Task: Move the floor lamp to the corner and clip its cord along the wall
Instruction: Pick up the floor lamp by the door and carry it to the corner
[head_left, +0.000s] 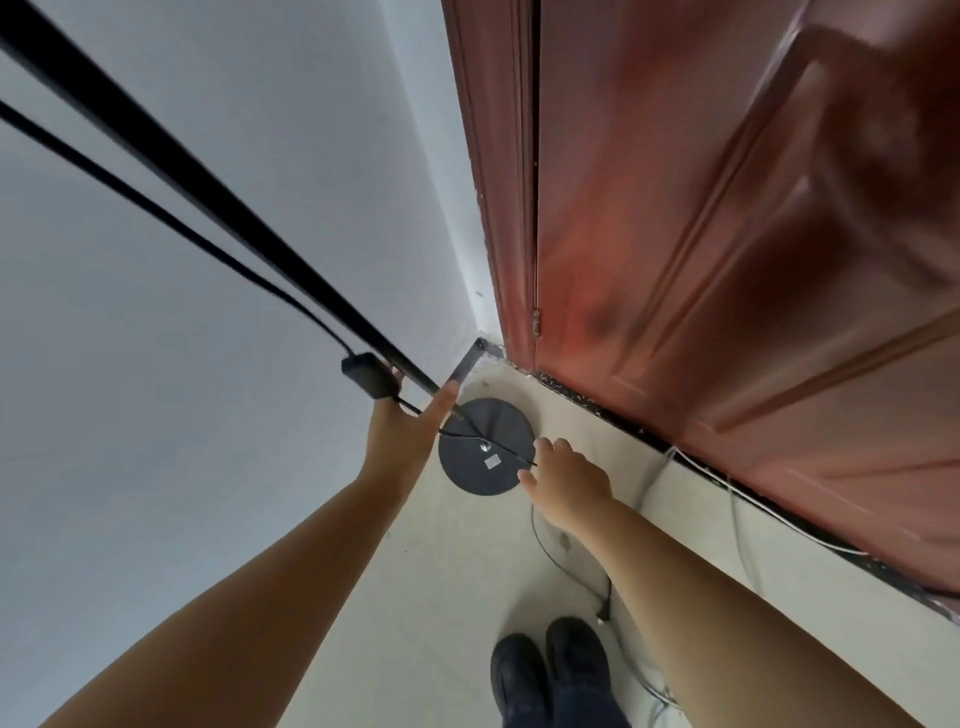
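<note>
The floor lamp's round dark base (485, 452) is tipped up in the corner between the white wall and the red door, with its underside and a small label facing me. Its black pole (208, 192) slants up to the top left. A black cord (156, 208) runs beside the pole to a black inline switch box (370, 380). My left hand (405, 431) holds the pole and the switch box just above the base. My right hand (563, 480) pinches the thin cord where it crosses the base's right edge; the cord (566, 561) trails on over the floor to a plug (602, 616).
A white wall (208, 467) fills the left. A reddish-brown door (727, 260) and its frame stand on the right, with a dark threshold and thin white wires (737, 499) along its foot. My dark shoes (550, 670) stand on the pale floor below.
</note>
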